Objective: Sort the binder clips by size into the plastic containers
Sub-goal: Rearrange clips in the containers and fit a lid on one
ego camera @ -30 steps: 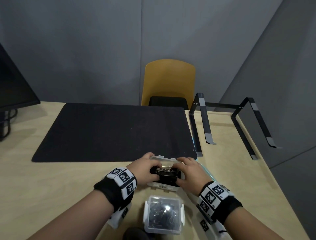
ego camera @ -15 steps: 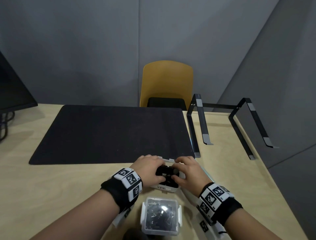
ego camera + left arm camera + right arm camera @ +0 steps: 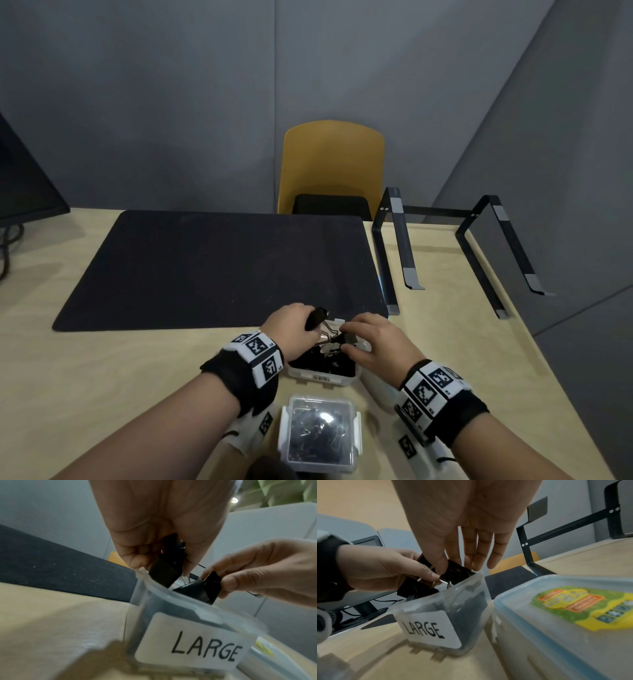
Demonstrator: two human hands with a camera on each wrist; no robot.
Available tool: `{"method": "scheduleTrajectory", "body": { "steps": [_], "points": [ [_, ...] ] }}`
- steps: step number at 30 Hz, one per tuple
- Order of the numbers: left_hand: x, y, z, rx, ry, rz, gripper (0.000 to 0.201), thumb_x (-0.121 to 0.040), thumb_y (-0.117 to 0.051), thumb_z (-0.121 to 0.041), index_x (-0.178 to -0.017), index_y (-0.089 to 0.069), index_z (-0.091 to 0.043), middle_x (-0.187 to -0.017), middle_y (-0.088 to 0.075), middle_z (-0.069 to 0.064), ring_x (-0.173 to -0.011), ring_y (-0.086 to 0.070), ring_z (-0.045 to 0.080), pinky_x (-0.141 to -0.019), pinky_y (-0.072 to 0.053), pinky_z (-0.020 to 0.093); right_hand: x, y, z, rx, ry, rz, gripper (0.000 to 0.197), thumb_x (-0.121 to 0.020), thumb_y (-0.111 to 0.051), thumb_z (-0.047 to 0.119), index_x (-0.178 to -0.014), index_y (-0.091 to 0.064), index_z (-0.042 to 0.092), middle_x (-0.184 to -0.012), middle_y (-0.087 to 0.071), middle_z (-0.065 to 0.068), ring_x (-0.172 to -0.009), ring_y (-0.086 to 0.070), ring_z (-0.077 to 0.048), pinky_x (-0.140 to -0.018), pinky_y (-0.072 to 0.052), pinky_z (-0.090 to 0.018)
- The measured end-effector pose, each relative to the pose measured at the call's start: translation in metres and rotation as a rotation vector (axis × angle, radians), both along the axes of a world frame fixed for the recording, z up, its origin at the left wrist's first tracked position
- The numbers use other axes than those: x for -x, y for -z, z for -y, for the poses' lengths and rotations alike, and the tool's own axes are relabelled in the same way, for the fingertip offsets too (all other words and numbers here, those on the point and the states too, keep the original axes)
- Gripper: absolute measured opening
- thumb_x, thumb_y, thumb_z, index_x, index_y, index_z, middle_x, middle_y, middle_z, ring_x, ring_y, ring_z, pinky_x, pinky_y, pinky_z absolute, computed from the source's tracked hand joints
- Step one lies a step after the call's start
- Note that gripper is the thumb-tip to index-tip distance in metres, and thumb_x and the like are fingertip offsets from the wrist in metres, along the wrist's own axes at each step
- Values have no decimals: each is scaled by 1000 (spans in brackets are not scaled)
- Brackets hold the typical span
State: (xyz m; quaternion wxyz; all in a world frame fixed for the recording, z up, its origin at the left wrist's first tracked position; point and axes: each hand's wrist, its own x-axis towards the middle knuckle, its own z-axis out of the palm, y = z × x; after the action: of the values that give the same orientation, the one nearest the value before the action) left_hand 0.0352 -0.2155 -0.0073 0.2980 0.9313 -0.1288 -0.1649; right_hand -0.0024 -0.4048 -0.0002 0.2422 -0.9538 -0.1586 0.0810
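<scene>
An open clear container labelled LARGE holds several big black binder clips. My left hand grips one large black binder clip just above the container's far left rim. My right hand pinches another large clip between thumb and forefinger over the container's far right side, its other fingers straight. The wire handles of the two clips look tangled between the hands.
A closed clear box of small black clips sits nearer me. A lidded container with a green and yellow sticker stands right of the LARGE one. A black mat, a black metal stand and a monitor lie beyond.
Both hands rested low on the clips in the container. My left hand has since raised one clip up and to the far left, and my right hand has pinched a second one.
</scene>
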Motion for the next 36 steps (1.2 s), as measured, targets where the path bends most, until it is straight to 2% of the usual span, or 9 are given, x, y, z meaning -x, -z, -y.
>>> {"method": "scheduleTrajectory", "body": {
  "steps": [2, 5, 9, 16, 21, 25, 28, 31, 36],
  "points": [
    [-2, 0, -4, 90, -89, -21, 15, -89, -55, -29, -80, -61, -18, -82, -63, -1, -78, -61, 16, -70, -50, 31, -1, -1, 0, -22, 17, -6, 30, -85, -61, 32, -112, -67, 19, -107, -62, 2, -97, -57, -14, -87, -46, -24],
    [-4, 0, -9, 181, -179, -57, 23, -88, -57, -28, -67, -53, -22, -68, -58, -4, -67, -58, 14, -62, -45, 28, -3, -4, 0, -76, 66, -14, 29, -86, -63, 31, -113, -66, 22, -105, -60, 8, -88, -54, -3, -83, -47, -18],
    [-5, 1, -13, 228, -218, -88, 23, -86, -58, -28, -65, -52, -20, -67, -57, -2, -66, -59, 17, -64, -48, 34, -7, -10, -3, -121, 116, 3, 21, -86, -63, 31, -103, -69, 21, -94, -61, 8, -76, -54, 0, -72, -41, -7],
    [-1, -1, -11, 209, -161, -66, 20, -79, -70, -30, -73, -51, -27, -77, -59, -8, -75, -57, 11, -66, -43, 25, -19, -6, -5, -213, 287, -64, 19, -84, -64, 35, -87, -71, 17, -75, -69, 4, -72, -64, -11, -73, -54, -32],
    [-2, 1, -11, 227, -206, -60, 18, -80, -65, -21, -71, -51, -27, -77, -60, -7, -76, -57, 13, -67, -44, 26, -20, 1, -8, -253, 360, -133, 16, -84, -64, 32, -89, -68, 18, -77, -70, 3, -68, -66, -15, -72, -57, -37],
    [-2, 4, -12, 302, -288, -83, 7, -82, -59, -19, -79, -58, -13, -77, -63, 3, -74, -58, 19, -66, -45, 32, -18, 4, -16, -324, 414, -237, 13, -86, -65, 27, -88, -62, 15, -75, -69, -4, -61, -69, -19, -64, -59, -36],
    [-2, 7, -12, 327, -320, -94, 10, -83, -57, -20, -80, -60, -11, -76, -64, 7, -71, -58, 19, -67, -47, 35, -18, 7, -19, -286, 391, -260, 13, -86, -65, 27, -87, -58, 17, -70, -66, -2, -63, -69, -21, -64, -59, -35],
    [-3, 8, -14, 344, -338, -105, 14, -84, -56, -19, -81, -60, -6, -72, -61, 6, -65, -54, 16, -62, -45, 31, -19, 5, -21, -191, 332, -242, 11, -88, -60, 27, -88, -60, 16, -72, -67, -3, -62, -67, -18, -63, -58, -31],
    [-3, 9, -17, 393, -345, -145, 11, -83, -56, -18, -75, -60, -11, -74, -69, 7, -68, -62, 20, -63, -48, 32, -23, 2, -17, -143, 331, -246, 12, -86, -51, 14, -78, -60, 18, -71, -67, -5, -63, -68, -21, -63, -59, -35]
  ]
}}
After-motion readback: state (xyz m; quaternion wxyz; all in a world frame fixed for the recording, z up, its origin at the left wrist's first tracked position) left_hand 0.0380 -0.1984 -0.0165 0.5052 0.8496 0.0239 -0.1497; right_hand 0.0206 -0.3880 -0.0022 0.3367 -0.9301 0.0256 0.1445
